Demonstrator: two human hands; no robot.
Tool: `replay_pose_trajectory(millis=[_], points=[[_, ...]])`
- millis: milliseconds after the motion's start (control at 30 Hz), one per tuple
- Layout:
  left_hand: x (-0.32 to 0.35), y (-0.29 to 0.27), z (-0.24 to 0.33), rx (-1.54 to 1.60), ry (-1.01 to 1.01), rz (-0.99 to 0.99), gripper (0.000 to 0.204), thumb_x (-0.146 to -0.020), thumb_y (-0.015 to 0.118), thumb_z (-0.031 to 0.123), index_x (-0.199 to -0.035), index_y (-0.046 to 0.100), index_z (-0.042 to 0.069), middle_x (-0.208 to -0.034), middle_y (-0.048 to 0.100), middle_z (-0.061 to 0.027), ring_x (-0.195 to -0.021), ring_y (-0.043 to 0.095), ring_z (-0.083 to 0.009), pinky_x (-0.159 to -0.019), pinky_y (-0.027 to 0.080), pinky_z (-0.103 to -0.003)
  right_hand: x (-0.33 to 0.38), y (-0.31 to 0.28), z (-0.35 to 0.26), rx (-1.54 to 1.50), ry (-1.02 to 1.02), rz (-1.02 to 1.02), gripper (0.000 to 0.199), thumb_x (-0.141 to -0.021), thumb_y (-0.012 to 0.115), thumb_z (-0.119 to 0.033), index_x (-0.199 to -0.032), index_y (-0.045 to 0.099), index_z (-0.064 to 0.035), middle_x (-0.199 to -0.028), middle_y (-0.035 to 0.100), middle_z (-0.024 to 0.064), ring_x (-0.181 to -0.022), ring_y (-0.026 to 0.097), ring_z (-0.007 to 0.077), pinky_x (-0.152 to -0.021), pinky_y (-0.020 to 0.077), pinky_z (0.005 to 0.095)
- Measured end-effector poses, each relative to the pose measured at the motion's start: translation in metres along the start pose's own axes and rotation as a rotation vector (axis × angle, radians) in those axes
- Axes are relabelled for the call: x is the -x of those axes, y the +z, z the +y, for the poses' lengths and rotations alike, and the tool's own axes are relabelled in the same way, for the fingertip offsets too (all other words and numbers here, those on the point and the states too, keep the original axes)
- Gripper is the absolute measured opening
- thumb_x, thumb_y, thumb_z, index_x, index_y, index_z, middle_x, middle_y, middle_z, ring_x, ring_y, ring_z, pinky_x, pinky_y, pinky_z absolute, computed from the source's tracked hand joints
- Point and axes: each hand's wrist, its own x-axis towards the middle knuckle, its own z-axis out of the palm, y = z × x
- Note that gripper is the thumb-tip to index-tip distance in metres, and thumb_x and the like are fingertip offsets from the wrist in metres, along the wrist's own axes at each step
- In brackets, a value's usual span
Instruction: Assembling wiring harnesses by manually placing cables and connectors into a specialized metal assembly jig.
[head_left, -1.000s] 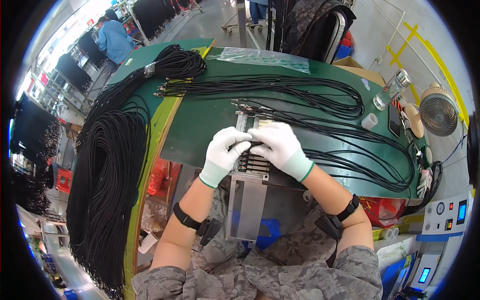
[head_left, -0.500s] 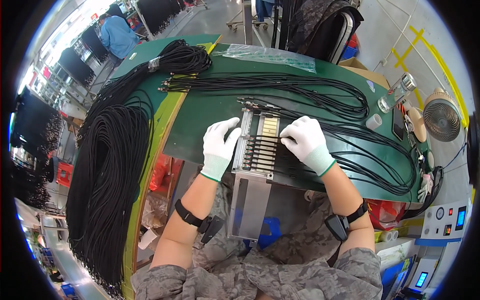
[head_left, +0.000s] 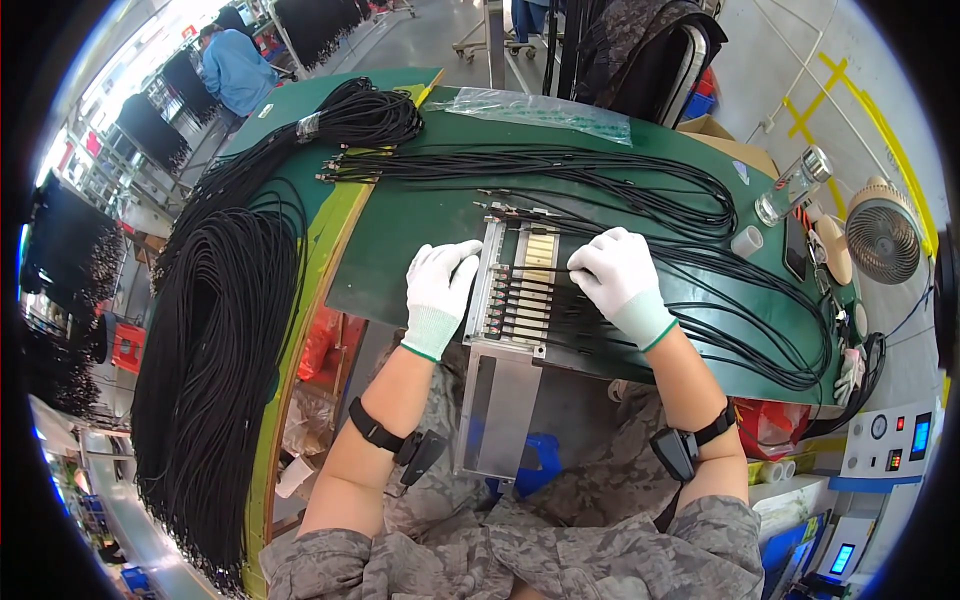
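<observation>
A metal fixture (head_left: 484,318) with a row of slots stands at the table's front edge, in front of me. Several black cables lie side by side across it, their small metal ends at its left side. My right hand (head_left: 622,278), in a white glove, pinches one black cable (head_left: 550,268) just right of the fixture; this cable lies across above the others. Bare pale slots (head_left: 541,246) show beyond it. My left hand (head_left: 438,288), also gloved, is at the fixture's left edge, thumb and forefinger apart, with nothing visible in it.
Long black cables (head_left: 690,180) loop over the green table (head_left: 400,225) to the right. A big cable bundle (head_left: 215,340) hangs at the left. A glass bottle (head_left: 793,186), a white cup (head_left: 746,242) and a fan (head_left: 883,232) are at the right. A plastic bag (head_left: 540,112) lies at the back.
My right hand has shifted slightly to the right and away from me, still pinching the cable. My left hand has barely moved.
</observation>
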Motion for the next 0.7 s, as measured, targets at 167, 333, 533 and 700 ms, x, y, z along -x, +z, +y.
replay_pose_trajectory(millis=[167,333,533,700], points=[[0.001,0.001,-0.003,-0.005,0.003,-0.006,0.019,-0.089,0.061,0.012,-0.105,0.071,0.007,-0.097,0.071,-0.0065,-0.087,0.061,-0.0232,-0.083,0.047,-0.034,0.000,0.001,0.002,-0.055,0.045,-0.052,0.007,-0.081,0.066,-0.016,-0.077,0.064,-0.0115,-0.071,0.061,0.0030,-0.078,0.059,0.0274,-0.075,0.0447,0.0395],[0.000,0.000,-0.002,-0.034,0.007,-0.012,0.019,-0.089,0.061,0.012,-0.105,0.071,0.007,-0.097,0.071,-0.0063,-0.087,0.061,-0.0231,-0.083,0.047,-0.034,0.000,0.007,0.001,0.040,0.176,-0.175,0.016,-0.090,0.059,-0.023,-0.081,0.063,-0.0106,-0.073,0.063,0.0065,-0.078,0.059,0.0292,-0.075,0.0454,0.0406],[0.000,0.002,-0.002,-0.026,0.009,-0.016,0.019,-0.090,0.060,0.013,-0.104,0.071,0.007,-0.097,0.070,-0.0065,-0.088,0.061,-0.0233,-0.083,0.047,-0.034,0.000,0.016,0.007,0.011,0.260,-0.270,0.024,-0.094,0.054,-0.029,-0.082,0.062,-0.0095,-0.073,0.065,0.0117,-0.076,0.061,0.0325,-0.071,0.0456,0.0441],[0.001,0.002,-0.002,-0.032,0.038,0.007,0.019,-0.090,0.059,0.013,-0.104,0.071,0.006,-0.097,0.070,-0.0068,-0.087,0.061,-0.0237,-0.083,0.047,-0.034,-0.003,0.017,0.008,-0.013,0.316,-0.307,0.029,-0.094,0.053,-0.032,-0.082,0.062,-0.0072,-0.069,0.063,0.0157,-0.072,0.062,0.0368,-0.067,0.0473,0.0475]])
